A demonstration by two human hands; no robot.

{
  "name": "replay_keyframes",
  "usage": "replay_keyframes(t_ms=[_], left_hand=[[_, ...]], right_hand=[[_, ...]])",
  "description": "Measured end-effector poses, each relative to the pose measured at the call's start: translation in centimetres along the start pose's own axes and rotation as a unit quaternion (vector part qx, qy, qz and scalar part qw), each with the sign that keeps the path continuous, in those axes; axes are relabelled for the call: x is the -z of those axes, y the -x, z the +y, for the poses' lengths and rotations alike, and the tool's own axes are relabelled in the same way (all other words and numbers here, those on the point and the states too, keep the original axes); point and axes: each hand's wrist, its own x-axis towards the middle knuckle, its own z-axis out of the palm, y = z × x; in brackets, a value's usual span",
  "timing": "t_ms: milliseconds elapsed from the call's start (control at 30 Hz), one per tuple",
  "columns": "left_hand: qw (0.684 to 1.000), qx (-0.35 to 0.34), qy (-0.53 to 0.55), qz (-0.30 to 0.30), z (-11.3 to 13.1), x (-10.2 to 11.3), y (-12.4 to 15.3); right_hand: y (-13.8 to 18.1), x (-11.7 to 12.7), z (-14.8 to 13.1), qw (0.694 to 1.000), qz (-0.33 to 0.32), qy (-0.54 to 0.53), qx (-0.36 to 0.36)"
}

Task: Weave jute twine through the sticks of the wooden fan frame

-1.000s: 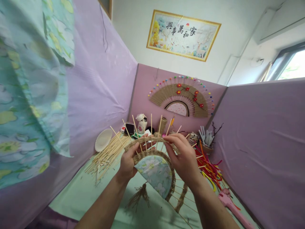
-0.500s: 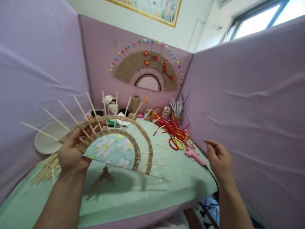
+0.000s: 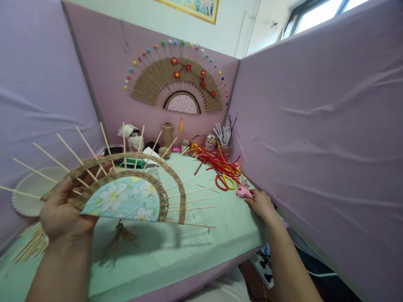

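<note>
My left hand is closed on the left side of a half-made fan. The fan has a floral paper half-disc, jute twine arcs and bamboo skewers fanning outward, and I hold it above the green table. A twine tassel hangs beneath it. My right hand rests at the table's right edge, with its fingers wrapped round the pink glue gun.
Red and yellow scissors and red pipe cleaners lie behind the glue gun. Loose skewers and a paper plate sit at the left. Jars, twine spools and a finished fan line the back wall. Purple partitions enclose the table.
My right hand left the fan, swung right and came down on the pink glue gun. The left hand kept hold of the fan, and my view turned right and downward.
</note>
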Motion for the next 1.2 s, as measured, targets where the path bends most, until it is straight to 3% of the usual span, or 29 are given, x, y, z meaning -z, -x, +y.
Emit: replay_keyframes(t_ms=[200,300,400,600,667,733,833,967,1200], left_hand=[[1.000,0.007,0.003,-0.004,0.1,0.2,0.0],[1.000,0.011,-0.001,-0.022,0.0,0.6,-0.2],[1.000,0.012,0.008,-0.021,-0.3,0.9,-0.6],[0.991,0.085,0.065,-0.076,-0.9,1.3,0.2],[0.984,0.125,0.075,-0.099,-1.2,1.2,1.1],[0.976,0.158,0.080,-0.128,-1.6,1.1,2.2],[0.967,0.162,0.098,-0.171,-2.2,0.9,4.3],[0.958,0.177,0.126,-0.187,-2.9,0.9,7.4],[0.945,0.193,0.151,-0.216,-3.5,1.6,10.4]], right_hand=[[0.3,0.7,0.5,0.992,0.007,-0.124,0.034],[1.6,2.6,1.0,0.962,0.017,-0.267,0.059],[3.3,4.8,0.7,0.893,0.021,-0.447,0.045],[6.9,7.7,-3.7,0.676,-0.056,-0.734,-0.003],[8.6,8.3,-6.1,0.633,-0.083,-0.769,0.042],[10.5,8.7,-8.6,0.614,-0.097,-0.777,0.098],[13.3,8.8,-11.7,0.616,-0.161,-0.748,0.189],[15.7,8.4,-14.3,0.661,-0.188,-0.669,0.283],[16.5,7.9,-14.6,0.711,-0.158,-0.616,0.300]])
